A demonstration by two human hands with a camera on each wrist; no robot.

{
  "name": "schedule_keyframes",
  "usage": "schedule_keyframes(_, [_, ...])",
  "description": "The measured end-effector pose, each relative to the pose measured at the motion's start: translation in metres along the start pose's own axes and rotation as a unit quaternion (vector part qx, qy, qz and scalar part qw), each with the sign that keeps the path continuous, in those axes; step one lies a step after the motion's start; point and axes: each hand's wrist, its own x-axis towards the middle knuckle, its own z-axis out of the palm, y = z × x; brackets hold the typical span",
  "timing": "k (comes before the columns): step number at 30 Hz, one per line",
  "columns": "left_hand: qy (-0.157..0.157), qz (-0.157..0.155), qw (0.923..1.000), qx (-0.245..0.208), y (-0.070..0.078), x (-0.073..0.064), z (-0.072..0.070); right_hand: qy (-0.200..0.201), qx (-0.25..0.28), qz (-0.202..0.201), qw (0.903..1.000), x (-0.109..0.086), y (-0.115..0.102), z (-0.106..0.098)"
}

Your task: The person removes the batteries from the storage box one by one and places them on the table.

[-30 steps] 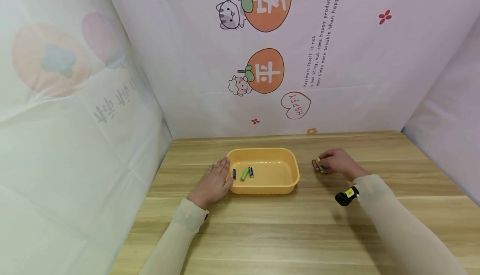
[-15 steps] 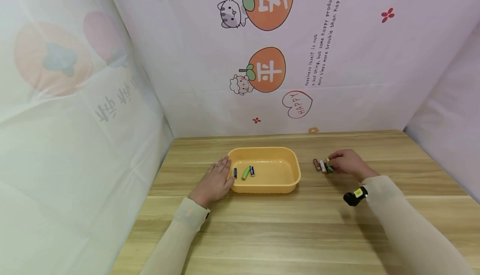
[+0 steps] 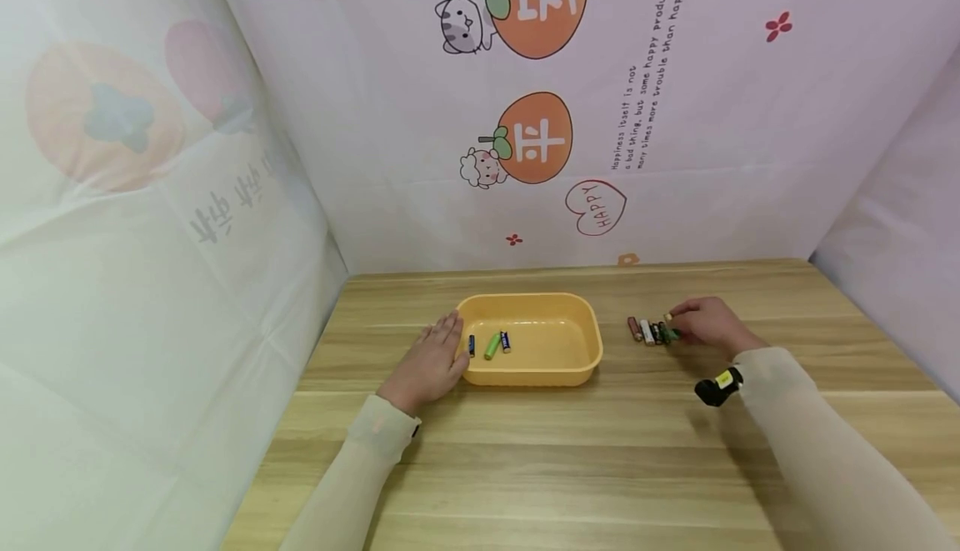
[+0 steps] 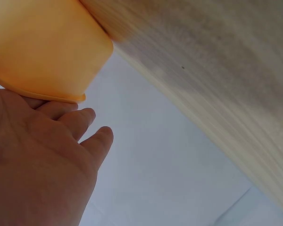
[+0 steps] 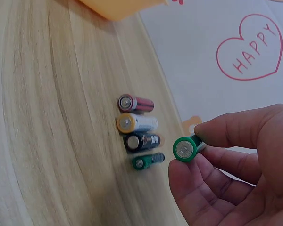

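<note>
In the right wrist view, my right hand [image 3: 708, 323] pinches a battery [image 5: 185, 149] between thumb and fingers, its green-rimmed flat end facing the camera. Beside it a row of batteries lies on the table: a red one [image 5: 137, 103], a white one with a yellow end [image 5: 139, 123], a black one [image 5: 142, 141] and a green one [image 5: 148, 161]. My left hand [image 3: 425, 365] rests with extended fingers against the left rim of a yellow plastic tray [image 3: 555, 378]. Inside are a bright green battery [image 3: 492, 346] and two blue ones, one at right [image 3: 506, 342], one near my thumb [image 3: 472, 346].
The wooden table [image 3: 540, 468] runs back to a white printed cloth [image 3: 420, 201]. Another cloth [image 3: 150, 301] hangs along the left side. A black strap-on device [image 3: 718, 386] with a yellow label sits at my right wrist.
My right hand has shifted right, off the row of batteries, and more of the row shows now. A battery is in its fingers. My left hand stays on the tray's rim.
</note>
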Motion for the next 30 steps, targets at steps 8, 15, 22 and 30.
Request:
schedule_keyframes(8, [0.005,0.004,1.0,0.005,-0.001,0.001,0.001,0.005,-0.014,0.016,0.9998,0.005,0.01,-0.004])
schedule_keyframes(15, [0.003,0.004,1.0,0.0,-0.002,0.001,0.002,0.007,-0.012,0.03,0.9995,0.011,0.023,-0.002])
schedule_keyframes(22, [0.006,0.005,1.0,0.003,-0.002,0.002,0.003,0.018,-0.049,0.033,0.9981,0.018,0.03,-0.002])
schedule_keyframes(30, [0.009,0.002,1.0,0.0,-0.002,0.002,0.003,0.013,-0.059,0.029,0.9978,0.025,0.031,-0.003])
